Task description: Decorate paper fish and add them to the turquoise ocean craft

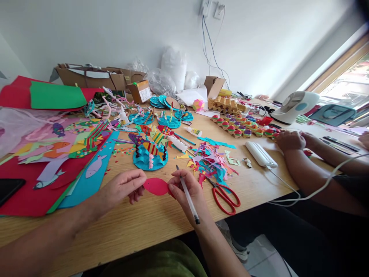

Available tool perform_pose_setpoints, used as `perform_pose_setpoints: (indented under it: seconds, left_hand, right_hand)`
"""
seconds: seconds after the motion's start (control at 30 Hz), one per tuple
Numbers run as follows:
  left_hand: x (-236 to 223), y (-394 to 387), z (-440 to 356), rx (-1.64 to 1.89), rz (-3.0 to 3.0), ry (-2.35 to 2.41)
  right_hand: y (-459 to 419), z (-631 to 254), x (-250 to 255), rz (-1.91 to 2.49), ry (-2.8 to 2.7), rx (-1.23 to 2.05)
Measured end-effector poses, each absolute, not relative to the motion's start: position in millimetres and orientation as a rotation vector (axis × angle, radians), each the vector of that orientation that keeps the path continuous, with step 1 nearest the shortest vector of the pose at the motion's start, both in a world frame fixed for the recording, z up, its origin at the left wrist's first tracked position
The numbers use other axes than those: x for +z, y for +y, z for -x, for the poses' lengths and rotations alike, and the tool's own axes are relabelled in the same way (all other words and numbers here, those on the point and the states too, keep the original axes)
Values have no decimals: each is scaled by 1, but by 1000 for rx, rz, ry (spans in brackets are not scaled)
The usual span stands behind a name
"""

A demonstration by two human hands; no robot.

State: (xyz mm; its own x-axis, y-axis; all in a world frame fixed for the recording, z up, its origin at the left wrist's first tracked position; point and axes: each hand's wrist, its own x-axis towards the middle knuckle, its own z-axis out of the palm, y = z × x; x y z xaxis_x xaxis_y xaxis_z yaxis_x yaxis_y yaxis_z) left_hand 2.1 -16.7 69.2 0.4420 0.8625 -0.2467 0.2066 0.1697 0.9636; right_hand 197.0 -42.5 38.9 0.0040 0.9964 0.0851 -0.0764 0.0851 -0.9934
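Observation:
Between my two hands, just above the table's front part, is a red paper fish (156,186). My left hand (128,186) pinches its left end, where a small dark dot shows. My right hand (187,192) grips the other end between thumb and finger, and a clear pen with a black end (188,198) also lies across that hand. Right of it, red-handled scissors (226,198) rest on the table, blades under paper scraps (211,161). Behind the fish stands a blue round base (150,159) carrying striped and spotted paper fish.
Coloured paper sheets (31,192) with cut fish cover the left side. A white power bank (261,154), its cable and a co-worker's arms (300,157) are at right. Egg cartons (242,125), a small fan (296,105) and cardboard boxes (89,79) stand farther back.

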Motion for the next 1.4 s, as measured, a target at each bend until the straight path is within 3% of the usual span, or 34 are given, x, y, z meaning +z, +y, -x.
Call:
perform_pose_setpoints:
  seconds: [1.4]
  left_hand:
    - [66,-21,0,634,-1389,1164]
  right_hand:
    - [-46,-201,26,1082,-1214,1135]
